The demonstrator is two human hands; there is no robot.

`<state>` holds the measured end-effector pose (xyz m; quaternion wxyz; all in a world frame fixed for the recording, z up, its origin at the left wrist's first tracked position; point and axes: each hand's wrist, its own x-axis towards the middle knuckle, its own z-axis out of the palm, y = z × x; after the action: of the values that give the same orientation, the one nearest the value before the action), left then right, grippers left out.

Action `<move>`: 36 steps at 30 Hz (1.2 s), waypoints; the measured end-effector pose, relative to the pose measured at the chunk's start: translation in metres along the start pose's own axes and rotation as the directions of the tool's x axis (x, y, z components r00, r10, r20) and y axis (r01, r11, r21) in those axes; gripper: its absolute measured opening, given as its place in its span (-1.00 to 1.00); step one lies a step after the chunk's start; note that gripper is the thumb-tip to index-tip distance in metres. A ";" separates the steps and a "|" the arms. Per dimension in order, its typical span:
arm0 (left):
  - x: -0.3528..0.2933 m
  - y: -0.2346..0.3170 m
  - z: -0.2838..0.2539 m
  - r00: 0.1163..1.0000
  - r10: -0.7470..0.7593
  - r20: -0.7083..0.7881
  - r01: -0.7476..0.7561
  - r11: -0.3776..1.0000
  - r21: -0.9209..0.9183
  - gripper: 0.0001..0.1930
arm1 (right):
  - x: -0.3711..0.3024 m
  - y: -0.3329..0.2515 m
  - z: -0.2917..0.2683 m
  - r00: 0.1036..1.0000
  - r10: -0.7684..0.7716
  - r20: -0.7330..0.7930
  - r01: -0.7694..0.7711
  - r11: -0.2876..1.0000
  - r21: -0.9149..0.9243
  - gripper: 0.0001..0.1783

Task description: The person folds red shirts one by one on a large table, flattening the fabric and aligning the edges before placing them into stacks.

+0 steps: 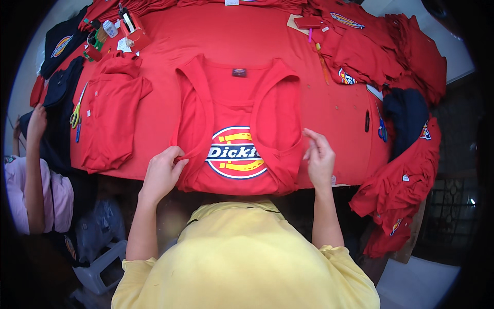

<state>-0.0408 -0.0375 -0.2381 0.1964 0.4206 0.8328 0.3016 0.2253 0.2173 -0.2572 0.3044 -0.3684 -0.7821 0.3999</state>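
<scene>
A red sleeveless tank top (206, 177) lies spread in front of me, its neck away from me and its hem at the table's near edge. A round printed emblem in blue, white, red and yellow shows on it, partly covered by the right armhole edge. My left hand (163, 169) pinches the left armhole edge between thumb and fingers. At the garment's right side, my right hand (320, 157) has loosely bent fingers held apart, the fingertips close to the armhole edge. Whether they touch the cloth is hard to see.
Red cloth covers the table (242, 31). At left lie a folded red garment (110, 118) and yellow-handled scissors (76, 116). Red garments (355, 46) are piled at far right, with blue-handled scissors (382, 130) nearer. Another person's hand (37, 123) is at the left edge.
</scene>
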 end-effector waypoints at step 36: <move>-0.016 -0.079 -0.001 0.954 0.126 -0.274 -0.091 0.986 0.139 -0.63 | 0.091 0.025 0.040 0.991 0.037 -0.127 -0.093 0.878 -0.470 -0.49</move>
<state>-0.0783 -0.0878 -0.2893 0.0325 0.4301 0.8450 0.3162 0.1534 0.2865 -0.2812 0.2357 -0.4800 -0.8247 0.1842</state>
